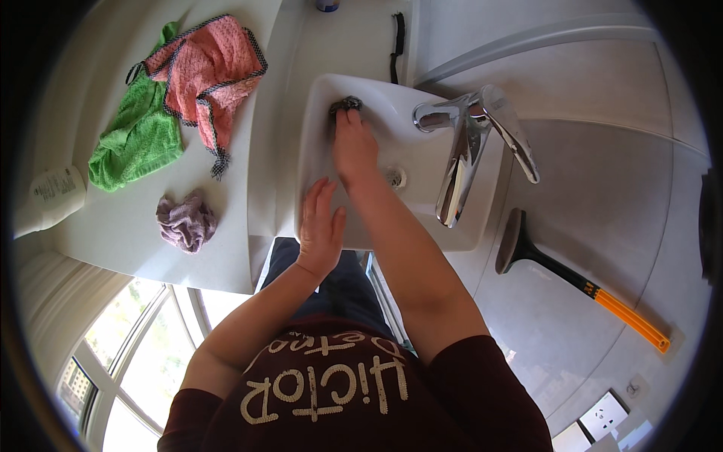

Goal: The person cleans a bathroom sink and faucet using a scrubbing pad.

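In the far left corner of the white sink (482,226), my right hand (354,147) presses a dark, metallic-looking scouring pad (346,105) against the basin wall, fingers closed on it. My left hand (321,230) lies on the near left part of the sink, fingers stretched out and nothing in it. Between my right forearm and the tap sits the drain (395,177). A chrome tap (461,169) with a lever handle reaches over the basin from the right.
On the counter (113,226) to the left lie a pink cloth (207,71), a green cloth (139,139), a crumpled mauve cloth (186,221) and a white bottle (56,192). A black brush (398,45) lies behind the sink. An orange-handled squeegee (580,279) is at the right.
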A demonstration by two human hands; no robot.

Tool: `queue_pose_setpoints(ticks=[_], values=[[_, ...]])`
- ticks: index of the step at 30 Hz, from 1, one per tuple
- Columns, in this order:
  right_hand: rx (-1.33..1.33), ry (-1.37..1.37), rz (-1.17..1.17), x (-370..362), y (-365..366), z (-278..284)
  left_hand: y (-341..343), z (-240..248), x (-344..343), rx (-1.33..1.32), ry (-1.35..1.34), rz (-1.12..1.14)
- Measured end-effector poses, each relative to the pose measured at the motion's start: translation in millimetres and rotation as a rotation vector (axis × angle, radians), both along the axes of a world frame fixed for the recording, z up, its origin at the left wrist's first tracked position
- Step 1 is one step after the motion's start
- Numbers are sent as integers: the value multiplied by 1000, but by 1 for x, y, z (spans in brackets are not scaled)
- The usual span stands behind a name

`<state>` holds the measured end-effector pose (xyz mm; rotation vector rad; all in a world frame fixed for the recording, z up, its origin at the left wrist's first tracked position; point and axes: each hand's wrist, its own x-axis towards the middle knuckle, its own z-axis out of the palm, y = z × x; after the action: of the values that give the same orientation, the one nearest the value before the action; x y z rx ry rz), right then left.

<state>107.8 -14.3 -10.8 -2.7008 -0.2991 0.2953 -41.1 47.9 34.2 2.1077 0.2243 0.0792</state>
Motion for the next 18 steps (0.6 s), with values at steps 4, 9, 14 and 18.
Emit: queue_pose_setpoints(ticks=[4,9,14,18], values=[[19,62,-41,-4,-2,15,7,-2,-3,-4,14,17],[490,76,-558,-23,-37,-16,2,-1,-1,-18,6,11],[931,58,-749,-19,-24,19,7,-1,-4,-11,-1,14],[956,232,-875,-3,-25,0,2,0,0,-28,-8,-2]])
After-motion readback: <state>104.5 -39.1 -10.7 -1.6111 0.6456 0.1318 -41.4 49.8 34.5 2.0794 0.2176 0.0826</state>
